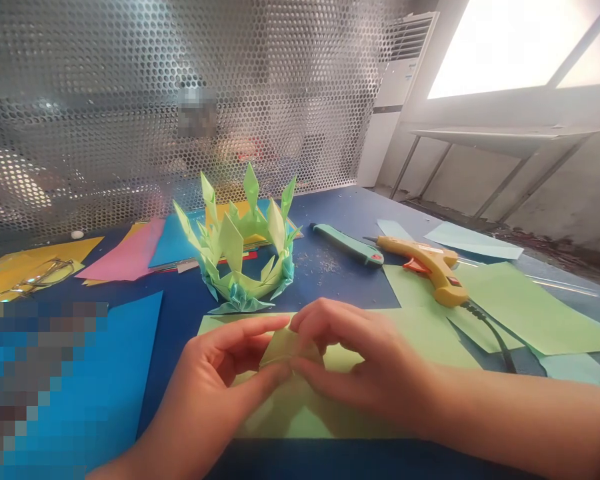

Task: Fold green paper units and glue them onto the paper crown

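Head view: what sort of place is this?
Probably a paper-craft workbench in a workshop. On the blue table lie coloured paper sheets, a glue gun and a folded paper crown; a perforated metal screen stands behind.

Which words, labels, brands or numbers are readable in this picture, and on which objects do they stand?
None can be read.
Glue gun: no legible brand or label.
Utility knife: no visible text.
Folded paper piece held by left hand and right hand: plain.

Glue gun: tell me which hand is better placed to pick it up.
Probably the right hand. The glue gun lies on the table's right side, beyond that hand, while the left hand sits farther away. Both pinch the folded green paper.
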Available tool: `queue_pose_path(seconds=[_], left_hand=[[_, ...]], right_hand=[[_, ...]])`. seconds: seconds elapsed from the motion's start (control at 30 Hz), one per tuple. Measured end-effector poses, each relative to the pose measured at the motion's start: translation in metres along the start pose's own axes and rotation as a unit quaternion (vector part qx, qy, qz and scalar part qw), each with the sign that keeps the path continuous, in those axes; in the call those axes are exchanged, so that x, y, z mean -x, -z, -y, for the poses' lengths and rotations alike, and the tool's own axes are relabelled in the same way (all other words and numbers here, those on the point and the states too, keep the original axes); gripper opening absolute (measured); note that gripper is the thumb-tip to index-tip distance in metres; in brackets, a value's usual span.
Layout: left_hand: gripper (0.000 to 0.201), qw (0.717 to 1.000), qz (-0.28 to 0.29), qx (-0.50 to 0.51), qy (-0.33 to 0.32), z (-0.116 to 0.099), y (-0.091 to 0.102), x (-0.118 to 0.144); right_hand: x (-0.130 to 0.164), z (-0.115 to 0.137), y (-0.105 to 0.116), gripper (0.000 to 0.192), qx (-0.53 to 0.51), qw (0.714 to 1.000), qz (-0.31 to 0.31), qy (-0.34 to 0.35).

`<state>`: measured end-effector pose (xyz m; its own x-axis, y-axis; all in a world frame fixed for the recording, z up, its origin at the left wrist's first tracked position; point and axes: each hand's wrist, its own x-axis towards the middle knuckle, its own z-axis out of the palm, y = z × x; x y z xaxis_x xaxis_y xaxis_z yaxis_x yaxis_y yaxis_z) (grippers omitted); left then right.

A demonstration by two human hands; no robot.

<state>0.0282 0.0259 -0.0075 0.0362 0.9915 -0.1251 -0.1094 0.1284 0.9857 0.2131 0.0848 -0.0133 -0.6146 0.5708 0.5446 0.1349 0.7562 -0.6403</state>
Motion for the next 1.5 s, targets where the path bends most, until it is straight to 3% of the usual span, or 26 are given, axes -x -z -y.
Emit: queue_pose_path(seconds=[0.17, 0.3, 0.5, 0.77, 0.9, 1.07, 1.13, 1.3, 1.5], left_hand=[[0.021, 0.999, -0.048, -0.021, 0.001, -0.001, -0.002, 0.002], [0.026, 0.998, -0.025, -0.053, -0.021, 0.006, 0.004, 0.001], [0.046, 0.996, -0.086, -0.019, 0.011, 0.007, 0.001, 0.002], [0.03, 0.993, -0.069, -0.092, 0.008, -0.002, -0.007, 0.006], [0.036, 0.993, -0.047, -0.105, 0.011, -0.002, -0.007, 0.009], [0.038, 0.997, -0.068, -0.038, 0.03, 0.002, 0.0, 0.004], [0.041, 0.997, -0.069, -0.013, 0.025, 0.002, 0.002, 0.002], [0.046, 0.997, -0.068, -0.002, 0.037, -0.002, 0.001, 0.0], [0.065, 0.996, -0.068, -0.007, 0.062, -0.001, 0.005, -0.001]], right_hand=[[0.001, 0.001, -0.001, 0.021, -0.027, 0.998, 0.0, -0.055], [0.0, 0.003, 0.0, 0.023, -0.034, 0.997, 0.019, -0.062], [0.001, 0.009, 0.0, 0.015, -0.048, 0.993, 0.018, -0.102], [-0.001, 0.011, 0.003, 0.026, -0.078, 0.991, 0.063, -0.088], [-0.002, 0.012, 0.006, 0.025, -0.107, 0.985, 0.092, -0.097], [-0.004, 0.007, 0.004, 0.006, -0.103, 0.981, 0.067, -0.151], [-0.005, 0.005, 0.004, 0.007, -0.09, 0.98, 0.072, -0.162], [-0.005, 0.006, 0.006, 0.017, -0.047, 0.991, 0.076, -0.101], [-0.001, 0.006, 0.009, 0.035, 0.029, 0.996, 0.082, 0.006]])
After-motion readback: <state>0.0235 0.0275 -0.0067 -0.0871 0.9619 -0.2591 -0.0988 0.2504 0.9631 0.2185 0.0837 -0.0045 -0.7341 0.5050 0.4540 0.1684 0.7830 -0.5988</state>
